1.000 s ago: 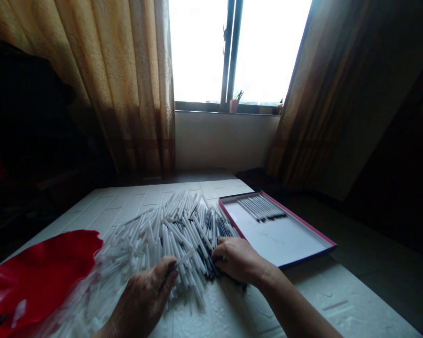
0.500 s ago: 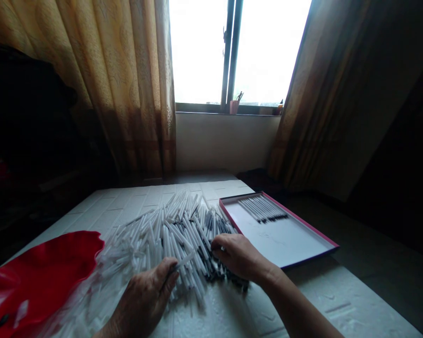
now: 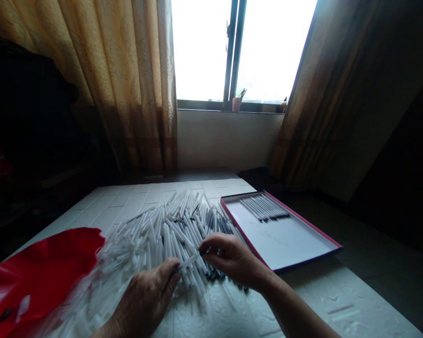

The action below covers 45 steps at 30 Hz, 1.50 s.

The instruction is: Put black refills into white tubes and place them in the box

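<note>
My left hand point(image 3: 150, 291) is closed, thumb and forefinger pinching a translucent plastic pen barrel point(image 3: 188, 261) that points to the right. At its far end my right hand point(image 3: 229, 258) pinches a small dark piece point(image 3: 202, 253); whether it has entered the barrel I cannot tell. Beneath and beyond both hands spreads a big heap of white translucent barrels point(image 3: 144, 234), and towards the right of the heap many have black ends. On the right, a shallow tray with a pink rim point(image 3: 305, 216) holds a neat row of black-ended pens point(image 3: 266, 209).
A red wavy-edged dish point(image 3: 56, 263) stands at the left, with a small dark piece and a pale piece in it. Everything rests on a white brick-patterned tabletop point(image 3: 109, 202). Behind are a window, curtains point(image 3: 137, 84) and a pink cup point(image 3: 236, 104) on the sill.
My right hand has moved left from the black-ended pens to the tip of the barrel in my left hand. My left hand has barely moved.
</note>
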### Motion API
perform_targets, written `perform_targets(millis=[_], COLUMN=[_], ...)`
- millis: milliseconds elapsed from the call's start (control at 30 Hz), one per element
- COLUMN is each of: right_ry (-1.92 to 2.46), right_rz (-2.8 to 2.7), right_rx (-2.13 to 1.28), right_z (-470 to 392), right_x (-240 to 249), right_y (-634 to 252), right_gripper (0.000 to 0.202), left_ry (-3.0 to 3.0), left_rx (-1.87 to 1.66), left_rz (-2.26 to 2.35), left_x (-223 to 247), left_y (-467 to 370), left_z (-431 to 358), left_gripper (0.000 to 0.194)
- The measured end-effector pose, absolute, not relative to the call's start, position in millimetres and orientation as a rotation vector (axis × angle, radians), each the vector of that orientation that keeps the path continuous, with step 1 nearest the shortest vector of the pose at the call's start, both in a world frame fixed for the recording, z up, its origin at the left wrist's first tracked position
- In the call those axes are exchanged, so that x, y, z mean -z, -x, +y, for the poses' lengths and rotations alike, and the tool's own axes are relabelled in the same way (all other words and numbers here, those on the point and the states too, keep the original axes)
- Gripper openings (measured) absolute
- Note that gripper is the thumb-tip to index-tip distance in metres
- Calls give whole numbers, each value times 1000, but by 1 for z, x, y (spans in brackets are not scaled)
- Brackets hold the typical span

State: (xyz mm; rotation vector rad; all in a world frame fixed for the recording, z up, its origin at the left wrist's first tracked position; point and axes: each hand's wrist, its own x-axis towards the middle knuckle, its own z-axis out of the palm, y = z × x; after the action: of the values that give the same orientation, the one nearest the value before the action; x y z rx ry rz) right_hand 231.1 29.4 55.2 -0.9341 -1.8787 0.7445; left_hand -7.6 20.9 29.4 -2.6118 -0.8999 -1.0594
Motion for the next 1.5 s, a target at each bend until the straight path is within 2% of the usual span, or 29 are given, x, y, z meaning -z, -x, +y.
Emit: perform_targets(millis=[1500], right_ry=[739], right_rz=[-1989], right_rx=[-603], right_z=[30], right_x=[-53], right_y=[-230], right_gripper=[11], left_ry=[2723], left_rx=[1015], left_rz=[-928], left_x=[-36], left_y=[8], left_z=[21], left_gripper=[42])
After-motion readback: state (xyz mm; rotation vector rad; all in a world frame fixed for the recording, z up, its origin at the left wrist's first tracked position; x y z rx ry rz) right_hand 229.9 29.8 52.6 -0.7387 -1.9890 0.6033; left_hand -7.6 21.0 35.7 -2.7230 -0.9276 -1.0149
